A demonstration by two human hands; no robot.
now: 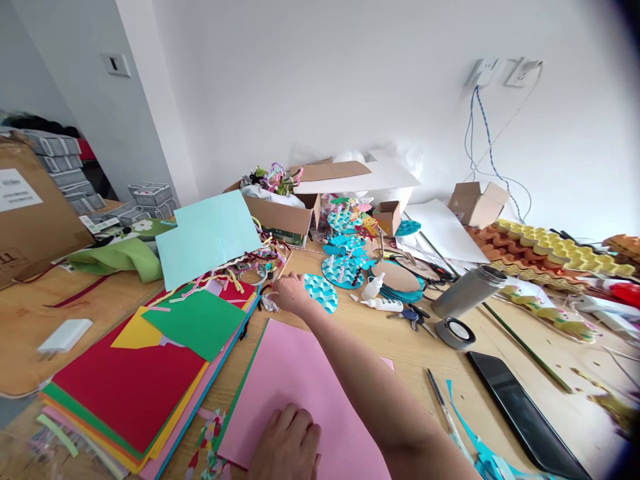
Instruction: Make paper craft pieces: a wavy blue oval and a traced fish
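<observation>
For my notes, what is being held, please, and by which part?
The left hand rests on rectangular pink paper; whether the right hand holds anything is unclear.

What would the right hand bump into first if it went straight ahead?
The right hand would probably meet the tangle of colourful strips, though depth there is hard to judge.

Single head-worn view, set above the near side of the table (410,360), facing forward and down; white wall (320,87) fills the upper background. The left hand (289,443) lies close, at the lower edge; the right hand (290,293) farther off. Field wide, right-hand corners dark.
</observation>
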